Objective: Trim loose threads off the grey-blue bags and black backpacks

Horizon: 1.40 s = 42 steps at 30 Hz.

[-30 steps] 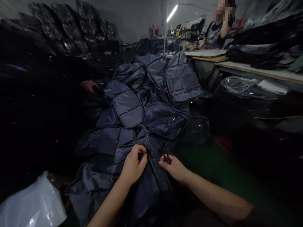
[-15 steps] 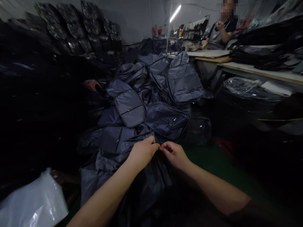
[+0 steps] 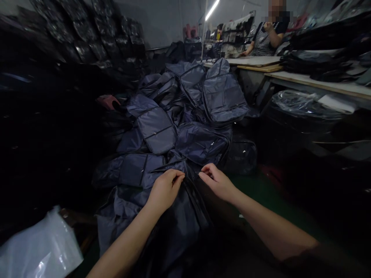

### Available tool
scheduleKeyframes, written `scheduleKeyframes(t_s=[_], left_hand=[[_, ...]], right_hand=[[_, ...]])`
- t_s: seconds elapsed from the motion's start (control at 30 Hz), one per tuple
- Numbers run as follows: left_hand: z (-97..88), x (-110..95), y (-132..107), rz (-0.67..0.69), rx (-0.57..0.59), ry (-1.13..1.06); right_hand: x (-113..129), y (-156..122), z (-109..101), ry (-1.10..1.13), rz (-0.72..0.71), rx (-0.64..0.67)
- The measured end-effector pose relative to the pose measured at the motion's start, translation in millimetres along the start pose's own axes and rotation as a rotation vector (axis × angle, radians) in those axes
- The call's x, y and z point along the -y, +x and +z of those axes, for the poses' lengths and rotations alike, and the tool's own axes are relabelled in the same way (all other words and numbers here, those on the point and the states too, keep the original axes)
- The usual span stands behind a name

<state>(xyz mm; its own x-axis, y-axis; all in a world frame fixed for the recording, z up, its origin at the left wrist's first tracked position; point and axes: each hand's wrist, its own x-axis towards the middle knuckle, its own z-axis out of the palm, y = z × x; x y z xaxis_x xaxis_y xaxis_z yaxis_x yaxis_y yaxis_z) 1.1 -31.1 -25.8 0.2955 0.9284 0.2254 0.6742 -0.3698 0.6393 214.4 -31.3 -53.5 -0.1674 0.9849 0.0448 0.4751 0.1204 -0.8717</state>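
A dark navy bag [image 3: 176, 227] lies across my lap, low in the middle of the view. My left hand [image 3: 165, 191] is closed and pinches the bag's upper edge by a seam. My right hand [image 3: 218, 181] hovers just to the right of it, over the same edge. Its fingers are pressed together with the thumb on top, and what they pinch is hidden. A gap of a few centimetres separates the two hands. Beyond them rises a heap of several more navy bags [image 3: 199, 144].
A clear plastic bag [image 3: 40, 251] lies at the lower left. Stacks of dark packed goods [image 3: 87, 42] line the back left wall. A work table [image 3: 313, 83] runs along the right, and a person [image 3: 265, 36] sits at its far end. The green floor [image 3: 266, 200] shows at the right.
Both hands moved up and away from me along the bag, met, then drew slightly apart. The small black tool seen in my right hand a second ago no longer shows.
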Motion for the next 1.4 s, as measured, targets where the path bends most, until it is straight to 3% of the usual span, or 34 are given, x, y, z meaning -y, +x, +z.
scheduleKeyframes(t_s=[0.37,0.5,0.57,0.63,0.73,0.8,0.83,0.9,0.97,1.03,1.13,1.23,1.3,1.4], left_hand=[[3.1,-11,0,0.072,0.005,0.107],[7.2,-13,2,0.084,0.000,0.100],[3.3,-9,4,0.012,-0.093,0.041],[-8.9,-1,6,-0.101,-0.259,-0.004],[-38.2,13,12,-0.185,-0.495,0.065],[-53.9,16,15,-0.201,-0.535,0.112],[-57.3,14,17,-0.220,-0.495,0.097],[-52.7,6,18,-0.270,-0.287,-0.032],[-34.8,-5,20,-0.336,-0.016,-0.204],[-11.2,-13,22,-0.389,0.151,-0.246],[16.0,-13,28,-0.386,0.118,-0.042],[23.2,-3,31,-0.388,0.074,0.013],[20.7,5,29,-0.421,0.135,-0.063],[16.4,13,20,-0.479,0.195,-0.177]], right_hand=[[59,8,-7,-0.849,-0.453,0.128],[71,6,-5,-0.976,-0.536,0.156],[71,7,-8,-0.965,-0.518,0.152],[63,10,-16,-0.849,-0.429,0.071],[40,15,-25,-0.417,-0.201,-0.134],[21,11,-23,-0.075,-0.036,-0.180],[13,6,-18,0.065,0.032,-0.149],[1,-12,-3,0.249,0.107,-0.010],[-5,-34,16,0.303,0.079,0.122],[-7,-56,34,0.264,-0.005,0.178],[-3,-73,52,0.137,-0.131,0.255],[8,-76,49,0.103,-0.151,0.375],[22,-79,35,0.259,-0.055,0.504],[51,-92,3,0.686,0.213,0.882]])
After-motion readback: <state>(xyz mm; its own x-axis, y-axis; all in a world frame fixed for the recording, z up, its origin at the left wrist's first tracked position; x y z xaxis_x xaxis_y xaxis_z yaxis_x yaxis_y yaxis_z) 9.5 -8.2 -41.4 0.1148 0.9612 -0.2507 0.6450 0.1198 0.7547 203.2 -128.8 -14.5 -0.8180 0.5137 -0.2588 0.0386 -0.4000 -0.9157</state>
